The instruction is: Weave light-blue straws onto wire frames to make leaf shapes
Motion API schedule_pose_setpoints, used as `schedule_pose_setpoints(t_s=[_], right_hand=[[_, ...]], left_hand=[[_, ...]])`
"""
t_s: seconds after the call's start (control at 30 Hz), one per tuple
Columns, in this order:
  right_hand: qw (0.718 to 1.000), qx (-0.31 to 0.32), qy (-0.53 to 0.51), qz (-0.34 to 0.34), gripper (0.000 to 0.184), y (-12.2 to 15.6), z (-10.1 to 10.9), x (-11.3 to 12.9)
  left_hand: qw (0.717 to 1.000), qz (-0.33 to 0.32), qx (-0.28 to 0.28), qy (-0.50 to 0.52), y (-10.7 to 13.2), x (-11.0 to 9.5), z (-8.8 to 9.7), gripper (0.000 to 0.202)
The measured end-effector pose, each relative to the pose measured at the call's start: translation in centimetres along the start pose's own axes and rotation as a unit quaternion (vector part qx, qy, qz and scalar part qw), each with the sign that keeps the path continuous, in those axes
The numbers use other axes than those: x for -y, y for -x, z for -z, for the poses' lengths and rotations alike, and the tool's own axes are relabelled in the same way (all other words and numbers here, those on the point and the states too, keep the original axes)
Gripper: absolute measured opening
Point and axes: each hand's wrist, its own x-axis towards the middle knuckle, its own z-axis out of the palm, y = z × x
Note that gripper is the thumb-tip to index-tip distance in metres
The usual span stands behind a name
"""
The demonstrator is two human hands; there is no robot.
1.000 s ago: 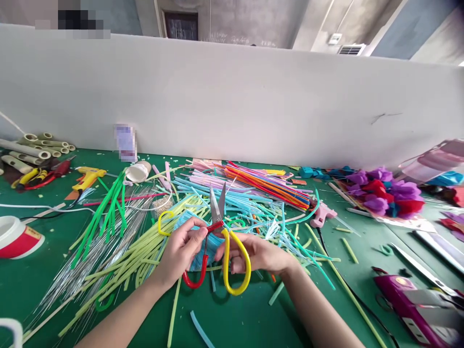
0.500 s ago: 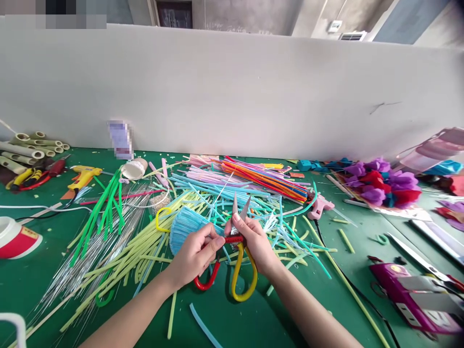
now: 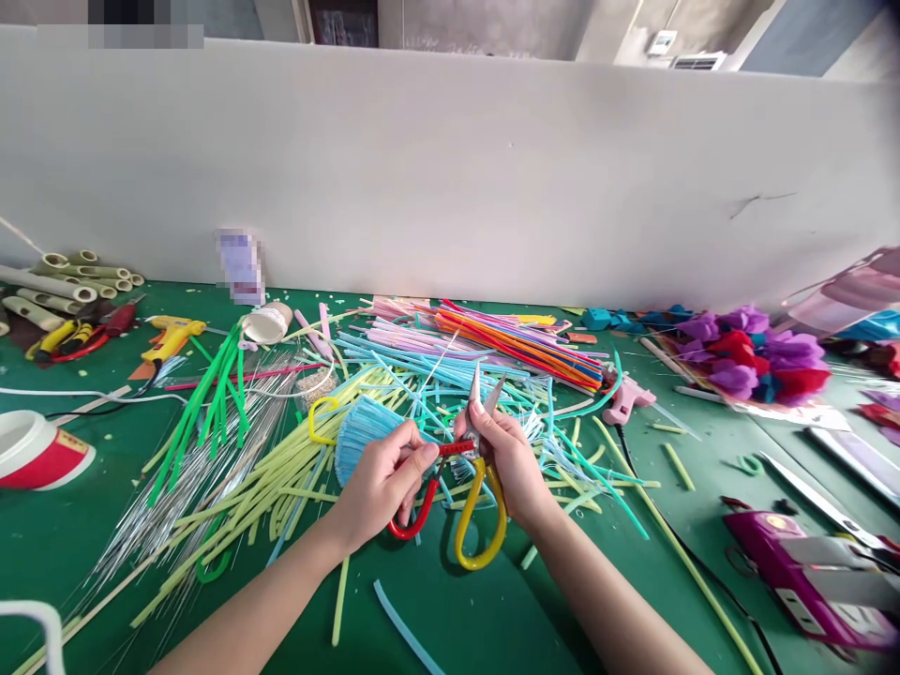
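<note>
Scissors [image 3: 470,514] with one red and one yellow loop handle stand blades-up over the green table [image 3: 492,619]. My right hand [image 3: 507,459] is closed around them at the pivot, thumb against the blades. My left hand [image 3: 383,483] is closed too, its fingers pinching the red handle near the pivot. The blade tips are slightly apart. Just left of my left hand lies a light blue fringed piece [image 3: 358,433] among loose strips.
Piles of coloured strips [image 3: 506,342], green strips [image 3: 211,398] and thin silver wires [image 3: 175,487] cover the table's middle. A yellow glue gun [image 3: 167,336] and tubes [image 3: 56,286] lie at left, a pink glue gun [image 3: 627,401] and felt flowers [image 3: 752,361] at right. A white partition stands behind.
My right hand slid from the yellow handle up to the pivot and blades. The scissors and both hands shifted slightly right and away from me.
</note>
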Motion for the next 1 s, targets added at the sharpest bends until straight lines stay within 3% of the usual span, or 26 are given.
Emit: schedule_pose_setpoints(t_s=[0.37, 0.7, 0.83, 1.0], right_hand=[[0.998, -0.056, 0.007, 0.009, 0.04, -0.1, 0.0, 0.9], [0.994, -0.103, -0.026, 0.025, 0.037, -0.2, 0.0, 0.8], [0.996, -0.088, -0.011, 0.012, 0.04, -0.2, 0.4, 0.7], [0.999, -0.001, 0.024, -0.041, 0.045, -0.1, 0.8, 0.8]], left_hand=[[0.997, -0.027, -0.069, -0.033, 0.2, -0.3, -0.3, 0.031], [0.985, -0.019, -0.169, 0.032, 0.5, -0.1, -1.5, 0.033], [0.992, -0.01, -0.128, 0.019, 0.6, 0.3, -1.1, 0.032], [0.988, -0.039, -0.091, -0.118, 0.8, -0.1, -0.5, 0.022]])
